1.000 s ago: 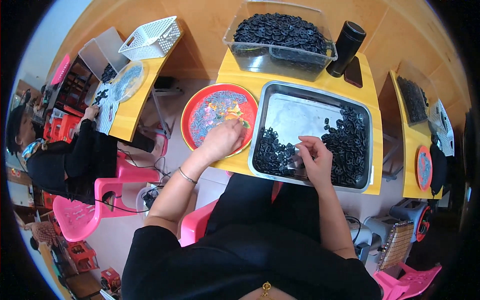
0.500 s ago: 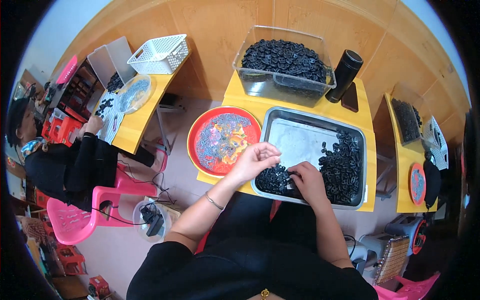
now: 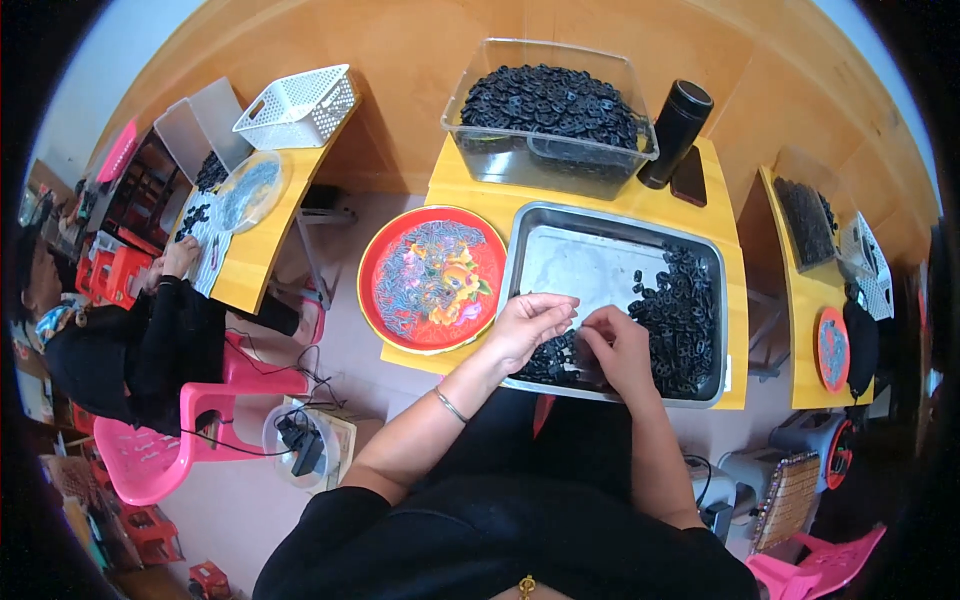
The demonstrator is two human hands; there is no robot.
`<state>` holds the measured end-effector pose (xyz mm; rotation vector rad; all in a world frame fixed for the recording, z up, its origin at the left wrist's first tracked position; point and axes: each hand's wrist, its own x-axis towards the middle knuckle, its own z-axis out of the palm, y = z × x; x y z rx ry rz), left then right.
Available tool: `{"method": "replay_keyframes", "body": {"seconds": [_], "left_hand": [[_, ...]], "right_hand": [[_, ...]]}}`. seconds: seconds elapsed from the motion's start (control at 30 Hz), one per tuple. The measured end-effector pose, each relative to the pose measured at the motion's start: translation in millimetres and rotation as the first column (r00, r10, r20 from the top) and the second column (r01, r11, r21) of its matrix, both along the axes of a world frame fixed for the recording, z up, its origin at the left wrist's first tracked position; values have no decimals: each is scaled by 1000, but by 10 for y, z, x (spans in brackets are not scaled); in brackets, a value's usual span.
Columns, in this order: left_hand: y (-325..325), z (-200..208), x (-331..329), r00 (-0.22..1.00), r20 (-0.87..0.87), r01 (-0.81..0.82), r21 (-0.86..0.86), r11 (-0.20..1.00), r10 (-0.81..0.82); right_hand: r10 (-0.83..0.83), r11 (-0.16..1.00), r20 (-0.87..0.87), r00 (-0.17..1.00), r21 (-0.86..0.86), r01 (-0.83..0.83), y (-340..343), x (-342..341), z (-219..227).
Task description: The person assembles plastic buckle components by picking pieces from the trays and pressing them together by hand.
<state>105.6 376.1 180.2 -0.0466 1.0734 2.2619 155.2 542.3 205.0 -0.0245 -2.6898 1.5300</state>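
Left hand (image 3: 527, 325) and right hand (image 3: 622, 352) hover over one tray (image 3: 572, 262), grip closure unclear; black pieces (image 3: 682, 338) point every way.

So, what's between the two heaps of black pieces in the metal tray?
In the head view, the right hand is between the left heap and the right heap; it hides whatever lies beneath.

- Head view: wide fisheye, looking down and forward from above the chest (image 3: 510, 545)
- Left hand (image 3: 528, 328) and right hand (image 3: 618, 352) close, near mid-frame
- Table (image 3: 490, 199) around them, wall (image 3: 415, 85) farther off, toward the top
- Edges bowed by the lens
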Motion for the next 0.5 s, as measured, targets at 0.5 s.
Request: {"method": "replay_keyframes", "body": {"seconds": [0.5], "left_hand": [[19,-24,1,994,-113,-19,-96,995,8]], "right_hand": [[-111,871,-23,994,-483,86,15,-2,-145]]}}
